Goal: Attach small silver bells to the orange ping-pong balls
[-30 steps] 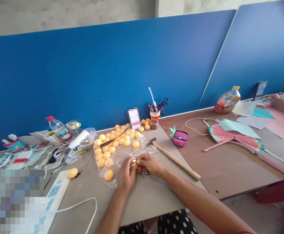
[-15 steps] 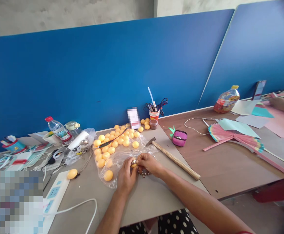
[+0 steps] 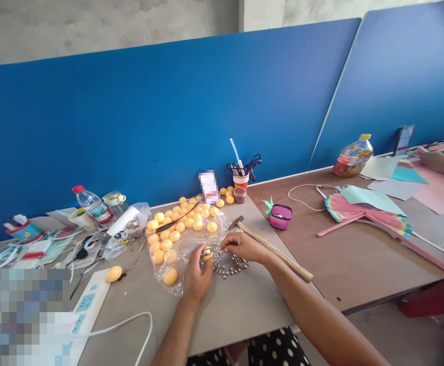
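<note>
My left hand [image 3: 197,278] is closed round an orange ball [image 3: 208,257] that has a shiny silver piece across its top. Just to the right, my right hand [image 3: 245,247] hovers with thumb and fingertips pinched together; whatever they hold is too small to make out. Beneath and in front of it lie many small silver metal beads [image 3: 239,263], scattered on the grey desk. Several more orange balls [image 3: 189,222] rest on and around a clear plastic bag [image 3: 182,249] beyond my hands.
A wooden-handled hammer [image 3: 275,251] lies by my right forearm. A purple pouch [image 3: 281,217] and a pink fan [image 3: 367,213] are on the brown desk. Left are a power strip [image 3: 88,310] and a plastic bottle [image 3: 94,204]. Another person's hand [image 3: 439,160] is at far right.
My right hand has drawn back to the right from the ball in my left hand. The silver piece on the ball and the beads below now show more fully.
</note>
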Available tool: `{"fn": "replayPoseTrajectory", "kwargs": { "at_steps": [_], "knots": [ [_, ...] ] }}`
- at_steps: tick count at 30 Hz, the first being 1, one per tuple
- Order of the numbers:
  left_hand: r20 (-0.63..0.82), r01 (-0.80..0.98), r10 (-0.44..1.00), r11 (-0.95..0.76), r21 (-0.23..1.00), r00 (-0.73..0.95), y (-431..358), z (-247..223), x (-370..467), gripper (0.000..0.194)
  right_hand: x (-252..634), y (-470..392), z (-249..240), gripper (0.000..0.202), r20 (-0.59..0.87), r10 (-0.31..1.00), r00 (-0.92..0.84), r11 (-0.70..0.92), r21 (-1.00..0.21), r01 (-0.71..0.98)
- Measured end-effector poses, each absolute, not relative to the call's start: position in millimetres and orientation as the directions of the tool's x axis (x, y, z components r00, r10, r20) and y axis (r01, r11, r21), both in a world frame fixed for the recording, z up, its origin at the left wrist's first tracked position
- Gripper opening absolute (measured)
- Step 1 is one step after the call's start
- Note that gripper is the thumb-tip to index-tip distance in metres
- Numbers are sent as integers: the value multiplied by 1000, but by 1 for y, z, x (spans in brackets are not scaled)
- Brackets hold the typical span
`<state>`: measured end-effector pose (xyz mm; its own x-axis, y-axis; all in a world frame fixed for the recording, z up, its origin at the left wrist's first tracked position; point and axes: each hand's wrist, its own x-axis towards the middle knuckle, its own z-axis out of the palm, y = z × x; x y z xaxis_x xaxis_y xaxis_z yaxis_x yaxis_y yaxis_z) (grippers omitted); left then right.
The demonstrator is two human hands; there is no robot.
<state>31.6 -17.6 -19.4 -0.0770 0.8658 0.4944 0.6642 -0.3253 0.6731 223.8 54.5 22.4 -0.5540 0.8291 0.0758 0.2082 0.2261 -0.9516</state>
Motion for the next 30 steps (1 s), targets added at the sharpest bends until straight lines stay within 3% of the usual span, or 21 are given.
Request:
{"fn": "replayPoseTrajectory", "kwargs": {
  "at_steps": [3, 6, 9, 12, 15, 21, 30],
  "knots": [
    [524, 668, 848, -346, 658, -76, -17, -19, 30, 35, 227, 54, 23, 19, 118, 792, -599, 419, -819, 392],
    [561, 688, 826, -376, 621, -55, -15, -18, 29, 32, 226, 52, 22, 24, 72, 763, -642, 534, -630, 564],
    [563, 696, 824, -372, 614, -57, -14, -18, 29, 29, 223, 49, 18, 27, 70, 740, -669, 622, -450, 641],
    [550, 672, 830, -354, 650, -94, -14, -18, 30, 27, 219, 45, 17, 23, 100, 748, -656, 643, -353, 680],
    [526, 622, 840, -344, 703, -130, -14, -18, 31, 26, 215, 42, 18, 18, 80, 773, -630, 617, -326, 716],
    [451, 512, 876, -312, 800, -171, -12, -23, 29, 28, 219, 44, 22, 15, 74, 760, -646, 611, -420, 671],
    [412, 529, 890, -258, 808, -196, -10, -22, 29, 30, 221, 44, 17, 14, 79, 729, -680, 663, -325, 674]
  ]
}}
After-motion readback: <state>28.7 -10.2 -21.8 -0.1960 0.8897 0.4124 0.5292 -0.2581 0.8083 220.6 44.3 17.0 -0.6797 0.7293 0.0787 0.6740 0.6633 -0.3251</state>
